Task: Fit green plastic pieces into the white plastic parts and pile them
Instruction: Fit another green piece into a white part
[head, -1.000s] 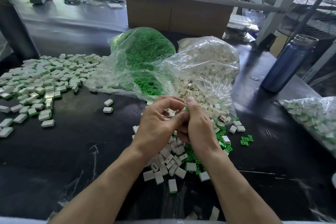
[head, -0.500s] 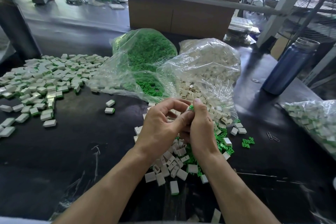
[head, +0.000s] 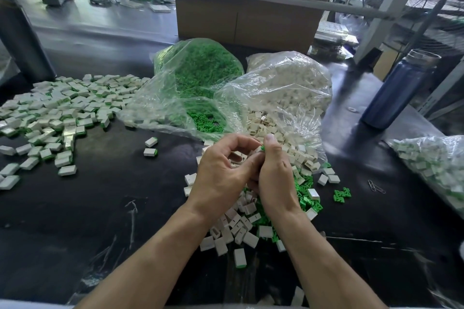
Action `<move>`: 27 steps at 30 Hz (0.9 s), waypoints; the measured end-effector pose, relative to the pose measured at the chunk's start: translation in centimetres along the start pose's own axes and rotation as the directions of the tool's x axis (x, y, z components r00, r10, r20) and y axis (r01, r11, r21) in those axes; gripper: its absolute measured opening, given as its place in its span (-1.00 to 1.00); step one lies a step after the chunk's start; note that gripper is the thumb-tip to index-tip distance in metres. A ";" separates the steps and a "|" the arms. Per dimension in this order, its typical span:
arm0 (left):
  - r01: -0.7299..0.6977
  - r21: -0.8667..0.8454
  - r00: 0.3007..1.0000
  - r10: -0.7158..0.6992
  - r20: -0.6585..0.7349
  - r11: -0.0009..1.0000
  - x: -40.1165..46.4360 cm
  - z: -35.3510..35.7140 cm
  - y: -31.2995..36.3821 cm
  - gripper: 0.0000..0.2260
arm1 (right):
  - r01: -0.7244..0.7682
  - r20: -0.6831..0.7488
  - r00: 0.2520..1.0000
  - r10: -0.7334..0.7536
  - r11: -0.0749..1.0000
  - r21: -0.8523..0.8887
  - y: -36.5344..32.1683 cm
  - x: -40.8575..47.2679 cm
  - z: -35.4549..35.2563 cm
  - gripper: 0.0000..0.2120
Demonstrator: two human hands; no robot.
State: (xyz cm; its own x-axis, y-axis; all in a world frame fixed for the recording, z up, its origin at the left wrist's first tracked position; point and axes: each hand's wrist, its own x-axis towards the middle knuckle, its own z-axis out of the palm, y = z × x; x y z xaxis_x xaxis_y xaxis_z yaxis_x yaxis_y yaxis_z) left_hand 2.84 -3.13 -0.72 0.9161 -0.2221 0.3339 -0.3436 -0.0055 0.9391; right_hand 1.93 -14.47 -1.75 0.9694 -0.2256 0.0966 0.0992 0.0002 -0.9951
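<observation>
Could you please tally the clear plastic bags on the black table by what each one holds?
Clear plastic bag of green pieces: 1
Clear plastic bag of white parts: 1
Clear plastic bag of white parts with green showing, at the right edge: 1
Total: 3

Two bare forearms run up from the near edge of the tabletop [head: 75,208], no sleeves, watch or bands visible on either. Left hand [head: 221,173] and right hand [head: 276,178] ungloved, no rings seen. Nails short and unpainted on the fingers [head: 270,138] that show.
</observation>
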 end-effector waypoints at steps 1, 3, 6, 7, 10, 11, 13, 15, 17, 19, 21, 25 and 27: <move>-0.003 -0.003 1.000 0.003 0.000 1.000 0.0 0.0 0.0 -0.91 | 0.000 -0.011 1.000 0.000 1.000 -0.001 0.0 0.1 0.0 -0.48; -0.002 -0.024 1.000 0.002 -0.003 1.000 0.0 0.0 0.2 -0.92 | 0.003 -0.018 1.000 -0.003 1.000 0.001 0.2 0.1 0.0 -0.48; 0.007 -0.069 1.000 -0.008 -0.009 0.998 -0.1 0.2 0.4 -0.95 | 0.004 -0.019 1.000 -0.004 1.000 0.001 0.2 0.2 0.0 -0.49; 0.010 -0.077 1.000 -0.011 -0.012 0.997 -0.1 0.3 0.4 -0.95 | 0.003 -0.016 1.000 -0.003 1.000 0.003 0.2 0.2 0.0 -0.49; 0.023 -0.091 0.999 -0.025 -0.024 0.996 -0.1 0.4 0.5 -0.96 | 0.004 -0.018 1.000 -0.004 1.000 0.009 0.2 0.3 0.0 -0.48; 0.027 -0.093 0.999 -0.030 -0.030 0.995 -0.1 0.5 0.5 -0.96 | 0.006 -0.021 1.000 -0.006 1.000 0.013 0.2 0.4 0.0 -0.47; 0.031 -0.099 0.999 -0.035 -0.039 0.995 -0.2 0.5 0.6 -0.97 | 0.006 -0.024 1.000 -0.006 1.000 0.021 0.3 0.4 0.1 -0.46; 0.031 -0.111 0.999 -0.036 -0.040 0.993 -0.2 0.6 0.6 -0.97 | 0.005 -0.028 1.000 -0.004 0.999 0.032 0.4 0.5 0.1 -0.46; 0.032 -0.118 0.999 -0.037 -0.038 0.992 -0.3 0.7 0.6 -0.97 | 0.012 -0.018 1.000 -0.011 0.999 0.040 0.4 0.5 0.0 -0.45; 0.032 -0.123 0.999 -0.037 -0.039 0.992 -0.2 0.7 0.5 -0.98 | 0.021 -0.007 1.000 -0.021 0.999 0.031 0.4 0.4 0.0 -0.44; 0.037 -0.131 0.998 -0.042 -0.036 0.991 -0.2 0.8 0.5 -0.98 | 0.025 -0.011 1.000 -0.025 1.000 0.013 0.3 0.4 -0.1 -0.44; 0.040 -0.129 0.998 -0.045 -0.037 0.991 -0.2 0.9 0.4 -0.97 | 0.033 -0.035 0.999 -0.033 0.999 -0.009 0.3 0.3 -0.2 -0.45; 0.038 -0.130 0.998 -0.043 -0.035 0.991 -0.2 0.9 0.4 -0.98 | 0.056 -0.038 0.998 -0.057 0.998 -0.035 0.0 0.2 -0.3 -0.44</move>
State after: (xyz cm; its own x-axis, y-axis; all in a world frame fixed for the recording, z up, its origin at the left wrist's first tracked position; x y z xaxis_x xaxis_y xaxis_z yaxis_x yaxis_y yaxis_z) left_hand 2.30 -3.99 -0.50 0.9367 -0.1874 0.2956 -0.2784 0.1129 0.9538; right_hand 2.06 -14.82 -1.77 0.9529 -0.2622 0.1522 0.1451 -0.0465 -0.9883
